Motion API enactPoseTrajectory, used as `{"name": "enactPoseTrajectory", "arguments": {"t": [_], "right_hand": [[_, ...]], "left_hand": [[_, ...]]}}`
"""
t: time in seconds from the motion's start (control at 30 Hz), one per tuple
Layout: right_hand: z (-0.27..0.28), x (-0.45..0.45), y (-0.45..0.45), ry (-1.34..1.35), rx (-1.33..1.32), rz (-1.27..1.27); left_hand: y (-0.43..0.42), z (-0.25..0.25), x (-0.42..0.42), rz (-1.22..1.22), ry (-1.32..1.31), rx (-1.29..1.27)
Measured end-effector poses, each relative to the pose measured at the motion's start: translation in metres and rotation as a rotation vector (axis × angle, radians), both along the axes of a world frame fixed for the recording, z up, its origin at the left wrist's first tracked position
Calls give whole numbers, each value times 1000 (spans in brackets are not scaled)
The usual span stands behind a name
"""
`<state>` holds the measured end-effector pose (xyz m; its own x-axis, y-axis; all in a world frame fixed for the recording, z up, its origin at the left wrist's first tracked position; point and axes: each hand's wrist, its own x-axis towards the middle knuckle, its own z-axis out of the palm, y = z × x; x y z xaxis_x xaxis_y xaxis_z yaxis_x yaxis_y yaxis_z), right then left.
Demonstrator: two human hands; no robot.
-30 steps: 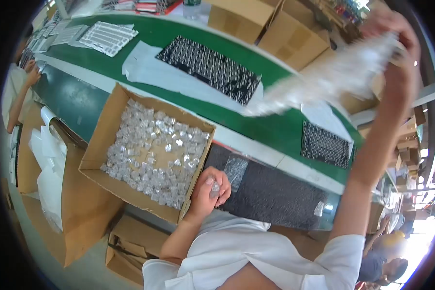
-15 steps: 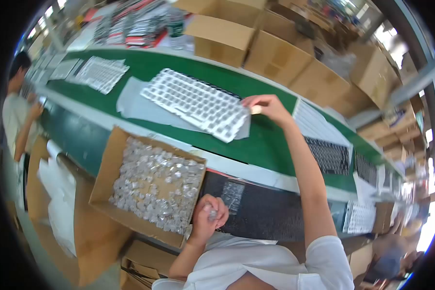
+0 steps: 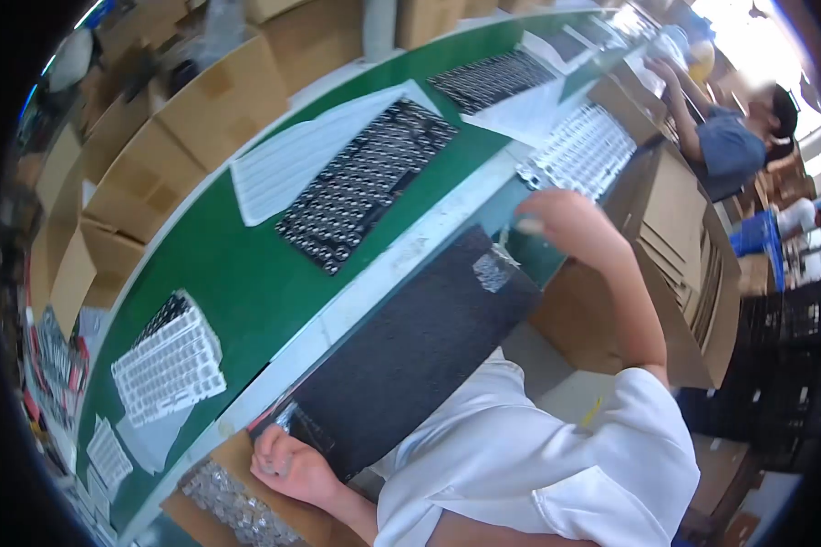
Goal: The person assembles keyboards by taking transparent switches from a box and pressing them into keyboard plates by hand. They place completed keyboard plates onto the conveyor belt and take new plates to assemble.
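Note:
My left hand (image 3: 294, 467) is curled closed around a few small clear plastic pieces, just above the edge of a cardboard box (image 3: 312, 518). Many clear plastic pieces (image 3: 233, 501) lie in that box. My right hand (image 3: 575, 228) is raised beside a white keyboard frame (image 3: 582, 150) at the upper right, its fingers pinched together. A pale spot shows at the fingertips, but blur hides what it is. Between my hands lies a black mat (image 3: 401, 356), with a patch of clear wrap (image 3: 494, 272) at its far end.
On the green bench (image 3: 246, 301) lie a black keyboard plate (image 3: 369, 178), another black plate (image 3: 493, 80) and a white keyboard frame (image 3: 171, 365). Cardboard boxes (image 3: 219, 105) line the back. At the right are a box of flat cardboard (image 3: 680, 219) and a person (image 3: 734, 146).
My view has swung to the right. My right hand has left the white keyboard frame on the green bench and is now by another at the right. My left hand stays closed near the box.

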<state>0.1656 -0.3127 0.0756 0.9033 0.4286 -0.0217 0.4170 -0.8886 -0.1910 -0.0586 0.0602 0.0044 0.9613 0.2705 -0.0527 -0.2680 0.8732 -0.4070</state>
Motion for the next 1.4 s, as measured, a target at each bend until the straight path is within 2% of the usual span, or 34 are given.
{"name": "enactPoseTrajectory", "arguments": {"t": [0.03, 0.07, 0.1, 0.13, 0.2, 0.23, 0.3, 0.4, 0.53, 0.57, 0.67, 0.73, 0.8, 0.87, 0.97, 1.07, 1.17, 1.23, 1.27, 1.33, 1.4], "right_hand": [[0, -9, -26, -174, 5, -205], [-2, -15, -49, -335, -200, -376], [-6, -18, -68, -517, -256, -454], [-9, -19, -86, -507, -309, -557], [-25, -17, -118, -513, -178, -645], [-33, -8, -131, -569, -103, -638], [-50, 15, -157, -676, 48, -612], [-78, 33, -185, -532, 184, -505], [-90, 43, -203, -666, 169, -344], [-86, 50, -207, -707, 158, -313], [-70, 71, -212, -855, 171, -224], [-41, 86, -208, -796, 241, -172], [-9, 109, -207, -858, 78, -42], [21, 117, -177, -942, -74, -16], [57, 101, -114, -813, -36, 88], [83, 36, -13, -714, 20, 252], [68, -31, 78, -790, 36, 348], [40, -68, 115, -704, 168, 433], [25, -78, 117, -521, 120, 559], [-9, -100, 121, -1, 211, 926], [-23, -103, 130, 129, 324, 1035]], "left_hand": [[-4, 3, 9, -12, -28, -59], [-7, 3, 16, -33, -13, -67], [-10, 3, 23, -52, 2, -73], [-13, 3, 30, -73, 15, -78], [-26, 6, 43, -33, 144, -98], [-31, 7, 48, -10, 207, -106], [-35, -1, 55, -66, 142, -87], [-41, -1, 57, -114, 141, -67], [-43, -3, 57, -101, 223, 15], [-49, 2, 59, -76, 287, 86], [-52, -8, 62, -98, 261, 114], [-53, -4, 65, -104, 302, 71], [-49, -8, 63, -46, 401, 168], [-48, -3, 58, -39, 332, 117], [-44, 18, 50, 17, 322, 67], [-39, 40, 41, 119, 294, 74], [-39, 73, 28, 180, 210, -87], [-37, 82, 15, 194, 57, -5], [-37, 83, 7, 205, -15, 38], [-34, 82, -3, 179, 35, 241], [-37, 80, 0, 155, 96, 333]]}}
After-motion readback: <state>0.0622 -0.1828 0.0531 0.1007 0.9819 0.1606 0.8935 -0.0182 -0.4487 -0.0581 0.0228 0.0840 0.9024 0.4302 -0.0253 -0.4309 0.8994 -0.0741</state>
